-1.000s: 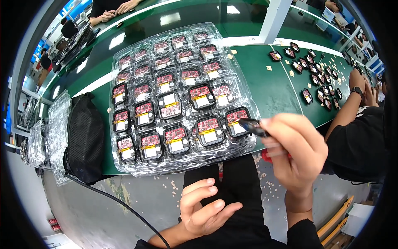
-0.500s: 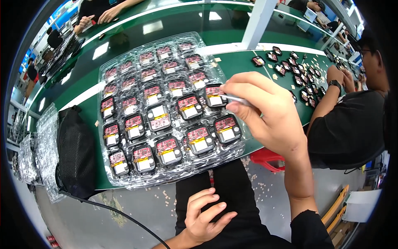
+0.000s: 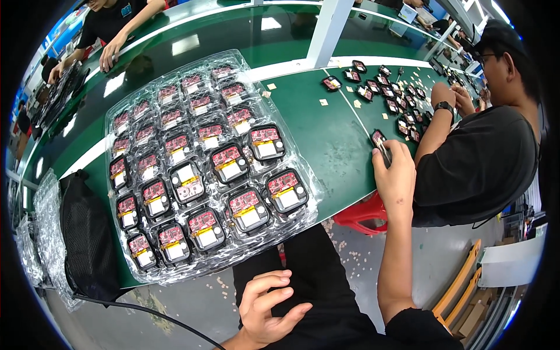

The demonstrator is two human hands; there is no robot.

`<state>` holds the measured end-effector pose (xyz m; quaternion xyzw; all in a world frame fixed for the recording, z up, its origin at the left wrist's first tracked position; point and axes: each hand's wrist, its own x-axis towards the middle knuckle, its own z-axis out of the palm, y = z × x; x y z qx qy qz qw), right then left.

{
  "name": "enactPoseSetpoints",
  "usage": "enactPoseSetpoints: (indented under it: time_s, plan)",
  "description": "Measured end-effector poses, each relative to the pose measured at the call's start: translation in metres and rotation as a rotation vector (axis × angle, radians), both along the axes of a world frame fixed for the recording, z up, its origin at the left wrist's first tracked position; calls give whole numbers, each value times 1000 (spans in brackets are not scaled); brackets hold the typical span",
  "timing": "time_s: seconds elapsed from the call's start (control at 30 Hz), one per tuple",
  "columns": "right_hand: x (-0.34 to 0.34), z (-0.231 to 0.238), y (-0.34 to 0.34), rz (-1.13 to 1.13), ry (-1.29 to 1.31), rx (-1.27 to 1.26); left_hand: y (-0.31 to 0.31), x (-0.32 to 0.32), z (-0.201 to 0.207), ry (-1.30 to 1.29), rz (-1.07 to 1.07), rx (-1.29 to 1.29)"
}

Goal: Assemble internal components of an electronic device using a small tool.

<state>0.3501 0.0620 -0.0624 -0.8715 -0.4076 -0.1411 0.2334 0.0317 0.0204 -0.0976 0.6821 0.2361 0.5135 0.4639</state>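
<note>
From where I stand, the clear plastic tray with many pockets (image 3: 317, 195) lies on the shiny green desk (image 3: 332, 146), near the person's lap. To the right of this tray, well apart from it, the person's right hand (image 3: 398, 175) is at a small black-framed device with a red circuit board (image 3: 378, 137). Its grip is narrow, and a slim grey metal piece (image 3: 385, 153) shows between thumb and forefinger; I cannot tell if the fingers close on the device or only touch it.

The left hand (image 3: 262, 308) is in front of the tray, above black trousers (image 3: 318, 280); its grip is wide, with the fingers loosely bent.

In the two nearest rows of the tray sit black-framed rectangular devices with red boards, yellow strips and white blocks (image 3: 206, 229). One of them, in the second row, lies turned around, its white block toward the far side.

Right of the tray, beyond the right hand, a loose cluster of similar devices (image 3: 366, 93) is spread before a co-worker in black (image 3: 478, 166). Left of the tray stands a black mesh bag (image 3: 87, 239).
</note>
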Motion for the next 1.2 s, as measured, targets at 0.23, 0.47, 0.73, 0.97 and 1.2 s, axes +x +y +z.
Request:
enactPoseSetpoints:
  time_s: [0.23,0.47,0.73,0.97,1.2]
  plan:
    - [-7,3,-14,166,162,82,-1,11,1,-274,-216,-395]
    - [-65,11,-54,1056,557,220,7,1,-7,-386,-451,-981]
    - [-89,17,-64,1330,595,-12,16,-6,0,-331,-811,-1260]
    - [-106,15,-70,921,617,18,17,1,0,-700,-622,-1276]
    - [-112,-1,-76,1014,364,86,3,13,6,-523,-232,-1072]
